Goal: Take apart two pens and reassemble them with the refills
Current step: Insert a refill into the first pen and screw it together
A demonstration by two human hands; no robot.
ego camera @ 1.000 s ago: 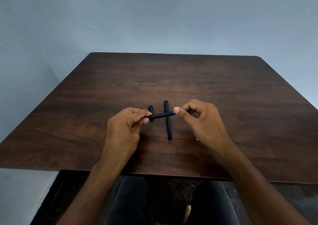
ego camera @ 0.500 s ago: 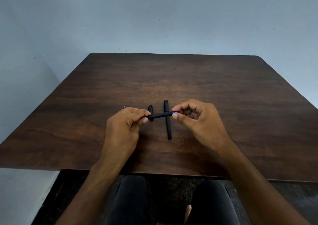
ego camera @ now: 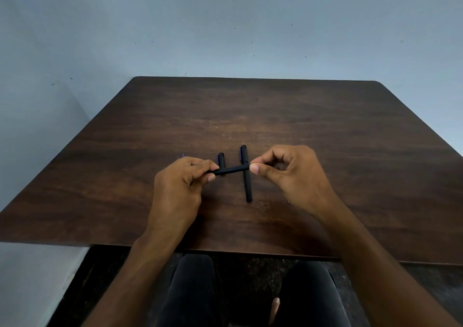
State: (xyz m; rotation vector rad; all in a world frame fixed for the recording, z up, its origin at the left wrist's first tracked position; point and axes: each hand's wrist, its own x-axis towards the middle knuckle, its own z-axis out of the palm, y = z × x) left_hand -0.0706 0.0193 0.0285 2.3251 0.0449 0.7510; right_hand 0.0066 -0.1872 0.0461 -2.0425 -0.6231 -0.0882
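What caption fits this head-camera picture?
Both hands, left and right, grip a black pen above a wooden table.

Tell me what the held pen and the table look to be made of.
Held pen: probably matte black plastic, since it shows no glint; a thin blue ring marks its middle. Table: dark brown wood grain with a soft sheen near the centre; whether solid wood or laminate cannot be told.

Bare forearms (ego camera: 140, 264), no sleeves; dark trousers (ego camera: 193, 291) (knees only visible).
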